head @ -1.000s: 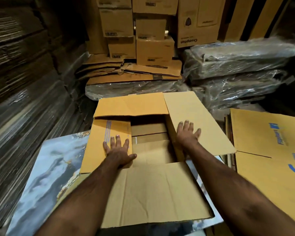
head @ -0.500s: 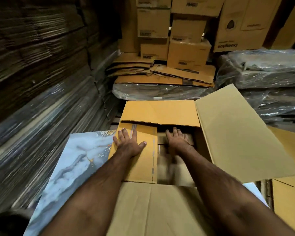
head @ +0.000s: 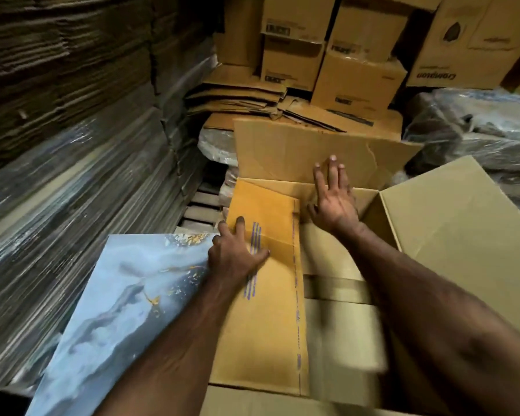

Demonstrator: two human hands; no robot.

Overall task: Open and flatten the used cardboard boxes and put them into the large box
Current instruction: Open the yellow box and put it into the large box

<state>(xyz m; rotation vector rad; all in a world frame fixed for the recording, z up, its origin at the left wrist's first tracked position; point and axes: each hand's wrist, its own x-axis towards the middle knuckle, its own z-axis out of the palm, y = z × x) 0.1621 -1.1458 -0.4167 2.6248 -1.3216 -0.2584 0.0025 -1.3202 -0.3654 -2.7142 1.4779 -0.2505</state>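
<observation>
Head view, left to right: I saw wrapped stacks of flattened cardboard point(head: 72, 175) filling the left side, and below them a blue marbled panel point(head: 126, 295) lying tilted against the large box point(head: 463, 250). My left hand point(head: 234, 256) lay flat, fingers spread and holding nothing, on the orange-brown left flap point(head: 264, 325) of that box, its outer fingers reaching over the flap's edge beside the panel. Inside the box, flattened cardboard pieces point(head: 336, 325) lay one on another, though blur kept me from counting them. My right hand point(head: 333, 202) was also spread flat, fingers straight, pressing against the far flap point(head: 297, 151), which stood nearly upright. The two hands were apart, neither gripping anything. To the right, the wide right flap point(head: 451, 229) was folded outward. Behind the box sat loose flattened boxes point(head: 252, 100) and closed cartons point(head: 357, 79) stacked up, with plastic-wrapped bundles point(head: 478, 124) at the far right.
</observation>
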